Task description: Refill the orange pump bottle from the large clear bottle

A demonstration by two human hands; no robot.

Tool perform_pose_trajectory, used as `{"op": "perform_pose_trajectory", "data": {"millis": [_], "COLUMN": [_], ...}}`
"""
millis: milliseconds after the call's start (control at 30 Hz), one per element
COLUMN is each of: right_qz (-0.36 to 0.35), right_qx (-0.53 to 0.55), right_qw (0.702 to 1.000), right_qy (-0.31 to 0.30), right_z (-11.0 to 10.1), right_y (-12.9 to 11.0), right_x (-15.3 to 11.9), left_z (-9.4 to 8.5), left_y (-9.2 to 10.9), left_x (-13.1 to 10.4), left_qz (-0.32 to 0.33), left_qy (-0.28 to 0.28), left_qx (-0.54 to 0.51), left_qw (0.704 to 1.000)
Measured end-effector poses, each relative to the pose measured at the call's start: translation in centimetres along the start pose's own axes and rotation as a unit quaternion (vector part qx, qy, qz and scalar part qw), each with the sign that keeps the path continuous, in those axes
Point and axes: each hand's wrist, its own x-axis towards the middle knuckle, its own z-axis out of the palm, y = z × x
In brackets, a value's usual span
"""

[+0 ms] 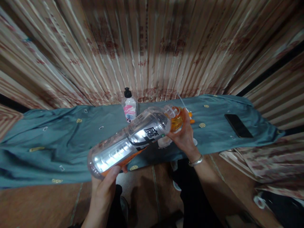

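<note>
Clamped around the lower part of a large clear bottle (129, 142), the left hand (106, 185) has its thumb laid along the side; that bottle is held aslant above the cloth-covered tabletop (64, 136), its base over the near edge and its neck end pointing toward the right part of the far edge. Its label is silver with dark lettering, with orange showing along the lower side. At the neck end, the right hand (184, 136) is closed about a small clear container (177, 119) with orange liquid, a silver bracelet (196, 161) on its wrist. Whether the bottle's mouth meets the container cannot be told. Partly hidden below the bottle, toward the near edge, lies a whitish object (165, 142) too blurred to name, and a small white piece (195, 141) shows beside the right wrist. Near the right end of the tabletop lies a dark phone (238, 125), aslant. Just past the right hand's fingers are an orange piece (191, 118) and a thin pale stick (181, 101). By the far edge, left of the middle, stands an upright dispenser bottle (129, 109) with a black top and pink label. Beyond it hangs a pleated, patterned curtain (147, 57).
</note>
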Motion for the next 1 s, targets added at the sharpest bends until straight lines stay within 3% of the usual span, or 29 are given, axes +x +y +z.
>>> {"op": "perform_pose_trajectory", "data": {"millis": [1000], "right_qz": [0.016], "right_qx": [-0.003], "right_qw": [1.0], "right_qy": [0.016], "right_z": [0.0], "right_y": [-0.56], "right_x": [0.12], "left_z": [0.22], "left_y": [0.4], "left_x": [-0.04], "left_qz": [0.004], "left_qy": [-0.003], "left_qx": [0.029], "left_qw": [1.0]}}
